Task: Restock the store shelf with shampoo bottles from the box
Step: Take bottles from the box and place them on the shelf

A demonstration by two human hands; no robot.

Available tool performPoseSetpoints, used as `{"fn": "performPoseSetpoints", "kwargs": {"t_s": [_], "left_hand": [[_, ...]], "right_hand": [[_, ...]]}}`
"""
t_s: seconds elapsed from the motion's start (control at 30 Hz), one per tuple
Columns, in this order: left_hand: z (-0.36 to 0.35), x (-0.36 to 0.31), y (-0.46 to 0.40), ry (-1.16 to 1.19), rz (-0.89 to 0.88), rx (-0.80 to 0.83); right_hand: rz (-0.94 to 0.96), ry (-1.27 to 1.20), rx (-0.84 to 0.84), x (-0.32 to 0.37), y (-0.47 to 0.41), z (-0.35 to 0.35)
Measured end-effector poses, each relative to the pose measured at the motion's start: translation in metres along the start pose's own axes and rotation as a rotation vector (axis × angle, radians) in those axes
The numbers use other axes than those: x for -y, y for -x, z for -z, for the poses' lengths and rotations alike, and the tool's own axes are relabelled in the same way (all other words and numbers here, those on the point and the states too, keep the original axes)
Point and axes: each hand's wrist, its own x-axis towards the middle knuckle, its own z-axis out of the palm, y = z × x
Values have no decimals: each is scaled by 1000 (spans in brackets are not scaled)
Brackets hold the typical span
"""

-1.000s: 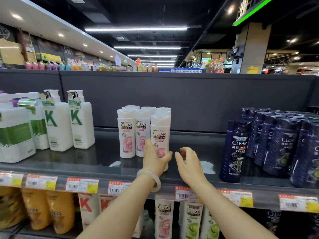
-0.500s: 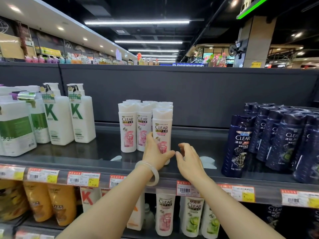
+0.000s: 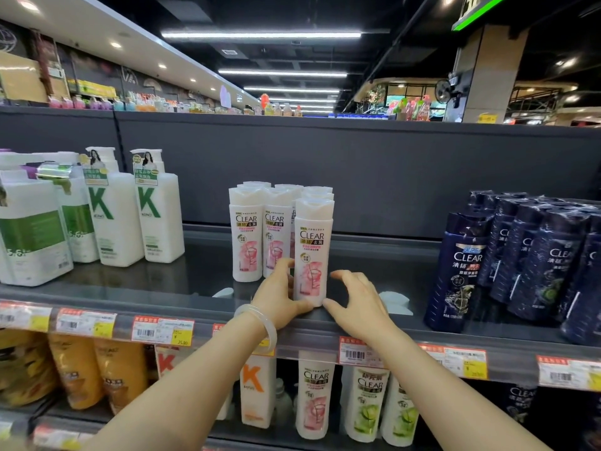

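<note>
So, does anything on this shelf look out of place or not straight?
Nothing is spilled or damaged. Only the front pink Clear bottle stands ahead of its group, nearer the shelf edge, with the left hand on it and the right hand beside it.

A shop aisle: a shelf (image 3: pixel 325 327) with price tags (image 3: pixel 162 332) and rows of shampoo bottles (image 3: pixel 279 229).

Open shelf (image 3: pixel 195 281) floor between K bottles (image 3: pixel 159 219) and white bottles (image 3: pixel 279 229). Wider bare gap from front white bottle (image 3: pixel 313 252) to dark bottles (image 3: pixel 461 271). Clear above all caps, up to the back panel (image 3: pixel 374 177) top.
</note>
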Motion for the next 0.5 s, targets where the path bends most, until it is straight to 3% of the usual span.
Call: {"fn": "performPoseSetpoints", "kwargs": {"t_s": [0.5], "left_hand": [[-3,4,-4,-6,42,-12]], "right_hand": [[-26,103,20,3,-2,-5]]}}
